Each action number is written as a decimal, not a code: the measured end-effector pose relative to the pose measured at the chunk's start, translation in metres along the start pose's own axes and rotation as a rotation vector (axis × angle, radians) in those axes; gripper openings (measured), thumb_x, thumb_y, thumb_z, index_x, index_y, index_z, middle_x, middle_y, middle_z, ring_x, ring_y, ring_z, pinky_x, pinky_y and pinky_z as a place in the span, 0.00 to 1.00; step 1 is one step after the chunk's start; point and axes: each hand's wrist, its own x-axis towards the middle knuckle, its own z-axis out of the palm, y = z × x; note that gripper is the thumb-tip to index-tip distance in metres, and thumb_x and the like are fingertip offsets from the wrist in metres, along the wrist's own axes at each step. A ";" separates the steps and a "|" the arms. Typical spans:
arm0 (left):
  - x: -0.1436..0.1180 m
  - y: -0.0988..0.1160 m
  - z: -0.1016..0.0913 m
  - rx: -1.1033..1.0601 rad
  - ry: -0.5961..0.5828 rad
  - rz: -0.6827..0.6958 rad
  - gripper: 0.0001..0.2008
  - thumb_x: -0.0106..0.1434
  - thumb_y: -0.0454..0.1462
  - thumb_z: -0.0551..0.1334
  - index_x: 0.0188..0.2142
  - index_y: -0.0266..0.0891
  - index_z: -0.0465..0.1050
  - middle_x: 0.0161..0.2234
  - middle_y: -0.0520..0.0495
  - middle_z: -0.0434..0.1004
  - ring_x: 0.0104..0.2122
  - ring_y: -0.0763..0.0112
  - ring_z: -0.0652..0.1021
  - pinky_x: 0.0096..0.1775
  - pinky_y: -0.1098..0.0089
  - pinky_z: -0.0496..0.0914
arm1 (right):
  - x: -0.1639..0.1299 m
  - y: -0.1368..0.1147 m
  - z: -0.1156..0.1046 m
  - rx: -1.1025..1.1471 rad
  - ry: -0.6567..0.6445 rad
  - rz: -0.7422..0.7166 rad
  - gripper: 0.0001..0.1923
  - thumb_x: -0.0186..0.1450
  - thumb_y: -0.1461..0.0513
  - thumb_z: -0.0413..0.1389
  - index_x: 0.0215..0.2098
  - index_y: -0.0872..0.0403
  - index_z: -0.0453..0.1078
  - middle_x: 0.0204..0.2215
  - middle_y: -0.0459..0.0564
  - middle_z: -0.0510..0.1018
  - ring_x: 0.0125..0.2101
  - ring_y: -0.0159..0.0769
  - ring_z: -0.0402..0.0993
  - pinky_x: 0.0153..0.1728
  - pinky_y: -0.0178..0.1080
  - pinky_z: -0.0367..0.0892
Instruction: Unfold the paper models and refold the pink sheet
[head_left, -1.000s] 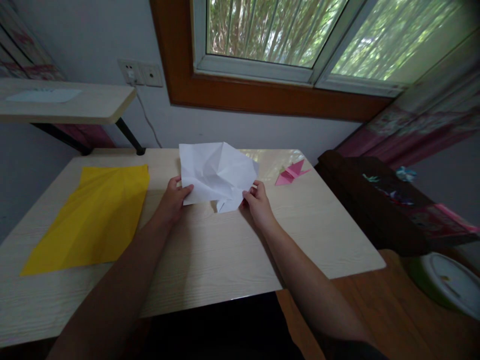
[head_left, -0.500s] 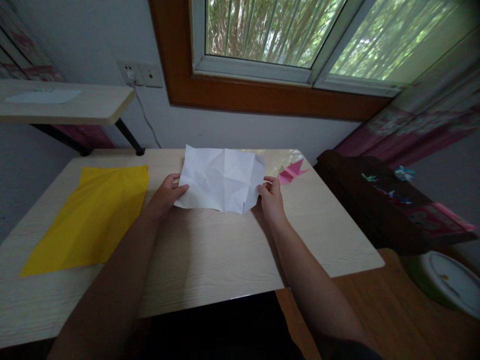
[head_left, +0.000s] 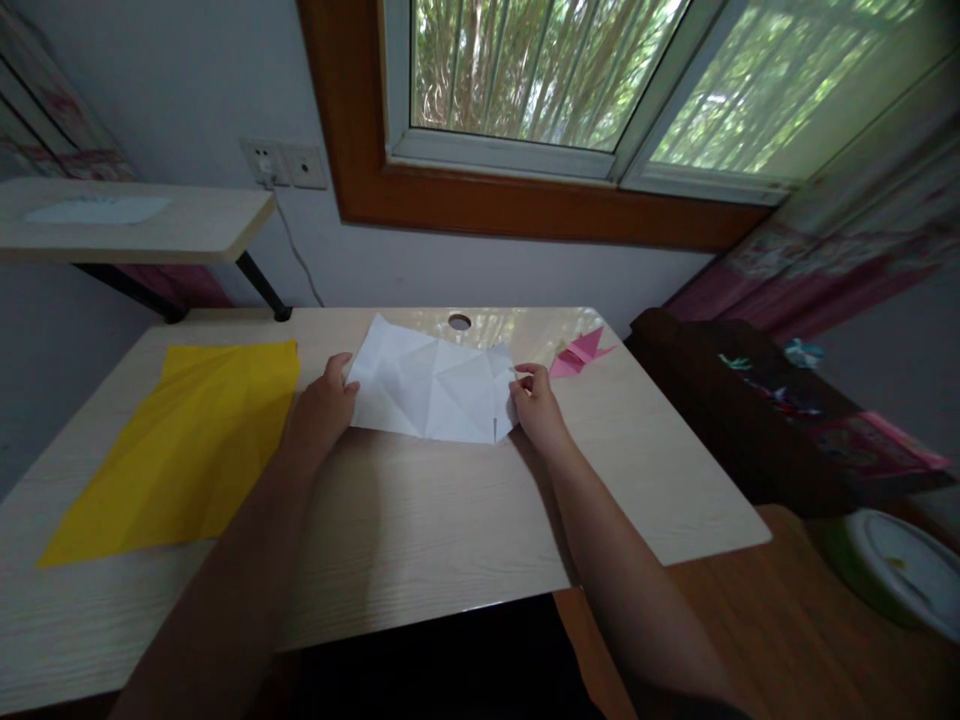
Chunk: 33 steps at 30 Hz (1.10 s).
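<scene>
A white sheet of paper (head_left: 431, 385), marked with crossing creases, is stretched between my two hands over the table. My left hand (head_left: 322, 400) pinches its left edge between thumb and fingers. At the right edge, my right hand (head_left: 536, 400) grips the sheet with thumb and fingertips. A short slit or fold shows near the sheet's lower right corner. Just beyond my right hand lies a pink folded-paper figure (head_left: 577, 352). Left of my left hand, a large yellow sheet of paper (head_left: 187, 440) lies flat with faint creases.
The pale wooden table (head_left: 427, 540) has a round cable hole (head_left: 460, 322) near its back edge. A raised shelf (head_left: 210, 225) stands at the back left. To the right are a dark cabinet (head_left: 697, 400) and a round lidded bin (head_left: 900, 565) on the floor.
The white paper has tipped flatter and shifted slightly left and lower, uncovering the cable hole behind it. Both hands still hold its edges. The whole view has tilted up slightly.
</scene>
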 end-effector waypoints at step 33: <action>-0.054 0.060 -0.032 -0.126 0.420 0.479 0.25 0.64 0.28 0.53 0.58 0.44 0.70 0.58 0.46 0.74 0.64 0.61 0.69 0.70 0.45 0.46 | -0.035 -0.055 0.013 -0.777 -0.153 -0.332 0.17 0.71 0.55 0.54 0.56 0.49 0.71 0.56 0.57 0.70 0.53 0.53 0.62 0.52 0.51 0.65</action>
